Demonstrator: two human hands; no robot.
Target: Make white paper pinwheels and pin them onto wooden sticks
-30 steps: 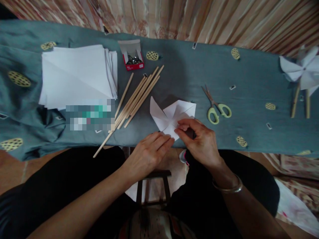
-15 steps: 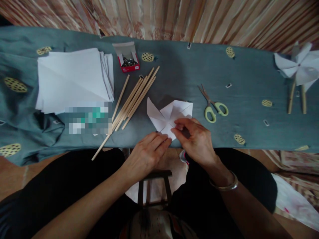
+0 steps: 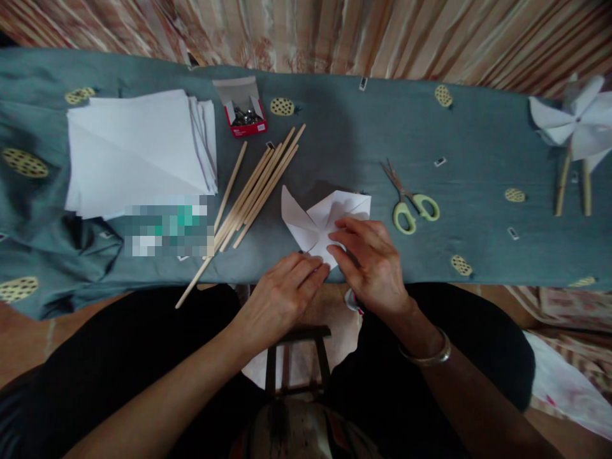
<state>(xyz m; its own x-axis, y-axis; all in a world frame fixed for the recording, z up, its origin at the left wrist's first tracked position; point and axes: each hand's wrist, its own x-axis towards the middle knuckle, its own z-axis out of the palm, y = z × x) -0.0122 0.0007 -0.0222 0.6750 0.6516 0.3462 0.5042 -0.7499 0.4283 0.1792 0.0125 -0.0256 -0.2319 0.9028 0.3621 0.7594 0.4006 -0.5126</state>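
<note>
A white paper pinwheel (image 3: 306, 229), partly folded, lies at the table's near edge with one blade curled up on its left. My left hand (image 3: 287, 290) grips its near corner, fingertips lying on the paper and the thumb out of sight. Over the pinwheel's right part is my right hand (image 3: 370, 261), thumb and fingers apart, with nothing visible between them. That hand covers some of the paper, and whether its fingertips touch it I cannot tell. Scissors with pale green handles (image 3: 404, 217) lie just right of the pinwheel, blades slightly spread.
Several wooden sticks (image 3: 261, 191) lie left of the pinwheel, one overhanging the edge. Behind them stands an open red box of metal pins (image 3: 247, 118). A stack of white paper (image 3: 134, 146) is at left; finished pinwheels (image 3: 576, 121) on sticks lie far right. A blurred patch hides something.
My right hand's fingers have spread from a near pinch and lifted slightly. The left hand and the pinwheel have stayed in place.
</note>
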